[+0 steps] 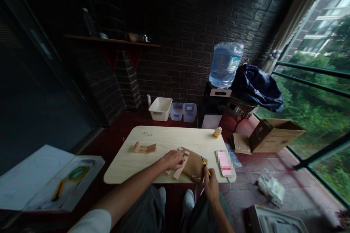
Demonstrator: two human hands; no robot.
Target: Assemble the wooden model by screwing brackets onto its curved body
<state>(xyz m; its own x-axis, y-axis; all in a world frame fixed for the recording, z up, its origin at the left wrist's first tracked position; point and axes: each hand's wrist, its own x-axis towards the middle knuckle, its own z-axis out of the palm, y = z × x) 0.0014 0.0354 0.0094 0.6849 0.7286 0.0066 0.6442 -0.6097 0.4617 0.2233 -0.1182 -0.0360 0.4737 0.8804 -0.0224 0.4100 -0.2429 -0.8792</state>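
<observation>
Three bins, water dispenser, screwdriver

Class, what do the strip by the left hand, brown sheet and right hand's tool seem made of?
Strip: probably bare wood, matt; pale tan, without shine.
Sheet: perhaps paper or thin card, dull; plain brown.
Tool handle: likely plastic, by its yellow and black colouring; finish unclear.

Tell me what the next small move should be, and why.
Probably bring the screwdriver over to the wooden piece: the right hand holds it with its tip by the brown sheet, apart from the wood, while the left hand holds that piece.
</observation>
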